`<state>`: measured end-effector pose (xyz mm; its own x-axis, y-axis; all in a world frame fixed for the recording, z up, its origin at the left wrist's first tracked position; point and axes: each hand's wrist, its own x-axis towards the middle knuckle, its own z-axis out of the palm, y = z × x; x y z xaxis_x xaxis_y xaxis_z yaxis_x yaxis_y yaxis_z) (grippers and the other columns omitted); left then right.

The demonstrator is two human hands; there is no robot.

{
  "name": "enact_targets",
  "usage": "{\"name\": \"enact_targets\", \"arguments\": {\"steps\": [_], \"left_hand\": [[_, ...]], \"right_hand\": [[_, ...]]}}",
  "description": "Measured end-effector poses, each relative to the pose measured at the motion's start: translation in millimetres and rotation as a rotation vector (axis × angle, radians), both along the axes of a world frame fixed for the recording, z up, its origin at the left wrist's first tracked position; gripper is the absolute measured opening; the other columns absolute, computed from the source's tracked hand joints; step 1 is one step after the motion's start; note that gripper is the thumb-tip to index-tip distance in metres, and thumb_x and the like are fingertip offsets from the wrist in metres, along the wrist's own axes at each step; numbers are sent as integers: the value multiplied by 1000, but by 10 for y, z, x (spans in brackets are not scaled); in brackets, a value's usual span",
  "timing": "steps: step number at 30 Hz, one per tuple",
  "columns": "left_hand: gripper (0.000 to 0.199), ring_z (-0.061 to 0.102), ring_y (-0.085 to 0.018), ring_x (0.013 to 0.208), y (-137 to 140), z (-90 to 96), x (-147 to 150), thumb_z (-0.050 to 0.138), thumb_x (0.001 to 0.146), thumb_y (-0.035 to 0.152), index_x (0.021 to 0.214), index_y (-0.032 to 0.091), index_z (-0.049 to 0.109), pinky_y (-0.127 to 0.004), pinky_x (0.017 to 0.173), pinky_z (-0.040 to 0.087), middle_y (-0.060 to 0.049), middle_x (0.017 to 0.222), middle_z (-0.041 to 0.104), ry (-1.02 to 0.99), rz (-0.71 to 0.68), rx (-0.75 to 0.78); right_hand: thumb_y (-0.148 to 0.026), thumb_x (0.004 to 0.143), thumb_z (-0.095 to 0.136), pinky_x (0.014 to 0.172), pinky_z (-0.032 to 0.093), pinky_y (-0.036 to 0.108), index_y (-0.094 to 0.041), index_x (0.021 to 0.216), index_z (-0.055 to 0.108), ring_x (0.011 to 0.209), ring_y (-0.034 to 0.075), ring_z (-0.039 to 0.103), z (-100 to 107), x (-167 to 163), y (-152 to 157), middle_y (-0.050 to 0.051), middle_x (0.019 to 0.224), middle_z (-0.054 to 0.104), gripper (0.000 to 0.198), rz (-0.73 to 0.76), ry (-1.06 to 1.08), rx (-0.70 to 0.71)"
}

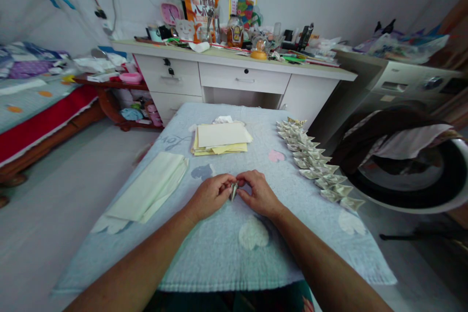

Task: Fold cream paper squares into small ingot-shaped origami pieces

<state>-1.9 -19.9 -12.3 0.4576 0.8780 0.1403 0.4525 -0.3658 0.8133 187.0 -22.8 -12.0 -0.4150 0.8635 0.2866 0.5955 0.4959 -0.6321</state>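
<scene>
A small folded piece of paper (233, 192) is pinched between my two hands, just above the cloth. My left hand (212, 196) holds its left side with thumb and fingers. On the opposite side, my right hand (259, 192) has its fingers closed at the paper's edge. Much of the paper is hidden by my fingers. To the right stand rows of folded paper boats (310, 161). A stack of cream and yellow paper sheets (222, 135) lies beyond my hands. Larger pale folded paper (149, 187) rests on the left.
A blue patterned cloth (219, 253) covers the table. Behind it, a white desk (244, 78) carries jars, an orange bag (200, 5) and clutter. A washing machine (409, 146) with laundry in its open door stands right; a bed (44, 107) is at left.
</scene>
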Motion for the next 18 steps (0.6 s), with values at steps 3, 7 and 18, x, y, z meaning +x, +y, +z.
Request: {"name": "enact_targets", "arguments": {"steps": [3, 7, 18], "left_hand": [[23, 60, -14, 76, 7, -1, -3, 46, 84, 18, 100, 18, 62, -24, 71, 44, -1, 84, 66, -11, 3, 11], [23, 57, -13, 68, 6, 1, 10, 51, 81, 19, 100, 18, 63, -24, 66, 43, -1, 80, 63, 22, 49, 31], [21, 58, -15, 73, 4, 7, 43, 56, 80, 23, 100, 17, 62, -26, 69, 44, -2, 85, 62, 50, 82, 58]], "right_hand": [[-12, 75, 67, 83, 34, 33, -20, 97, 56, 88, 18, 55, 11, 2, -8, 0, 87, 64, 26, -19, 20, -23], [-14, 76, 66, 83, 35, 33, -20, 91, 55, 87, 18, 54, 24, 8, -14, 1, 88, 63, 20, -15, 26, -32], [-16, 79, 63, 82, 38, 32, -20, 89, 57, 87, 18, 55, 9, -4, -5, 2, 88, 64, 13, 9, 88, -15]]}}
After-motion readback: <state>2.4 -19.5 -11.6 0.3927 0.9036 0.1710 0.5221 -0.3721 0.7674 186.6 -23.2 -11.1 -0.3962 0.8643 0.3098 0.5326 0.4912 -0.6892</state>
